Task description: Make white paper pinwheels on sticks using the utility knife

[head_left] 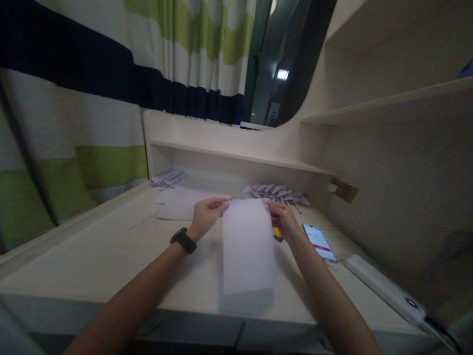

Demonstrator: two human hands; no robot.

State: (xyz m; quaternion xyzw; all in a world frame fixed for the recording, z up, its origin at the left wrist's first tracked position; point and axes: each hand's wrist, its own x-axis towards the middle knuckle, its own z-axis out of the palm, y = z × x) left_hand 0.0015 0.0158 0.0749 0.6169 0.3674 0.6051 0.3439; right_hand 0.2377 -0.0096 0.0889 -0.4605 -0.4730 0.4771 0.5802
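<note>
A white sheet of paper (248,246) hangs between my hands above the desk, its lower edge toward me. My left hand (210,214), with a black watch on the wrist, pinches the upper left corner. At the upper right corner my right hand (283,218) grips the same sheet between thumb and fingers. A yellow and black object (277,233) lies partly hidden behind the sheet and my right hand. Beyond my left hand, more white paper (181,203) rests flat on the desk.
Folded paper pieces (277,192) lie in a row at the back, with another bundle (169,178) at the back left. Thin light strips (150,219) lie on the left. A lit phone (320,242) and a long white device (384,288) occupy the right side, below a wall socket (343,190).
</note>
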